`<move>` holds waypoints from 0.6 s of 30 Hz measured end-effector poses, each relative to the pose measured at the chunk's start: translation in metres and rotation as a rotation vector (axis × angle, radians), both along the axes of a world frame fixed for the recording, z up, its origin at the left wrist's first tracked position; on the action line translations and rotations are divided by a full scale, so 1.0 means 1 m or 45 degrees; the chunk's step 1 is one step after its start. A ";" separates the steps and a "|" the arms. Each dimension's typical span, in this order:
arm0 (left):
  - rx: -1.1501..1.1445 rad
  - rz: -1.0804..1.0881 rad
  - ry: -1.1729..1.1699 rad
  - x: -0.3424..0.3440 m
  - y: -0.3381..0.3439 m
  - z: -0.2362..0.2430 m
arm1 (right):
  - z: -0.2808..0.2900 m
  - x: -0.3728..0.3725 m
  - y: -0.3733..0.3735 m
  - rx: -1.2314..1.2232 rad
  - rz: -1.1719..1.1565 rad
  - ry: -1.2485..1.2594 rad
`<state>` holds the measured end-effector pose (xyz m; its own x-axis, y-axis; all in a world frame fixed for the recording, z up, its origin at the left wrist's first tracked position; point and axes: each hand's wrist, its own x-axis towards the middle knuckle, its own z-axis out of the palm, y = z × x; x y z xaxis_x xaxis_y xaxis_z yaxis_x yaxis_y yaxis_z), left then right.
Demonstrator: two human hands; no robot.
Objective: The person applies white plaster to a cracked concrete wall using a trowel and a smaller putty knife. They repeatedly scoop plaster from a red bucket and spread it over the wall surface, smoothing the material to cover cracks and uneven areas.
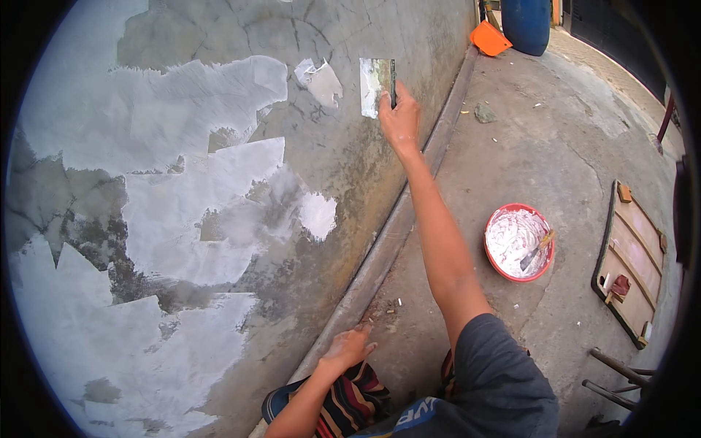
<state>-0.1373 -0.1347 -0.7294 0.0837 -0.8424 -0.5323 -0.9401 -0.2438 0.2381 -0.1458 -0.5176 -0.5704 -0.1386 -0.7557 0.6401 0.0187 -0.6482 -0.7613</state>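
My right hand (401,120) reaches far forward, closed round the dark-edged handle of a flat plastering blade (371,82). White paste smears the lower part of the blade, which is at the grey concrete wall (314,33); whether it touches cannot be told. Just left of it, a small fresh patch of white putty (321,82) sticks to the wall. Broad, uneven putty areas (197,102) cover much of the wall's left side. My left hand (349,347) is low beside my striped-clothed knee, fingers apart and holding nothing, with pale smears on its skin.
On the concrete floor to the right stands a red bowl (488,252) of white putty with a putty knife (537,252) in it. Farther right lies a framed board (631,255), near a stool's legs (617,369). An orange dustpan (490,39) and blue barrel (526,25) stand far back.
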 end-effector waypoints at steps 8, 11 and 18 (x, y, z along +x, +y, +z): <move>-0.064 0.049 0.049 0.010 0.005 0.001 | 0.004 0.027 0.024 0.172 0.114 -0.090; -0.118 0.018 0.075 0.019 0.004 -0.013 | 0.022 0.032 0.022 0.164 0.066 -0.014; -0.119 0.099 0.111 0.020 -0.009 0.011 | 0.072 0.037 0.047 -0.039 0.021 0.081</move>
<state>-0.1168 -0.1434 -0.7188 0.1079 -0.8814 -0.4598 -0.8941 -0.2883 0.3428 -0.1091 -0.4703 -0.4987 -0.0843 -0.7376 0.6700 -0.0182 -0.6711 -0.7411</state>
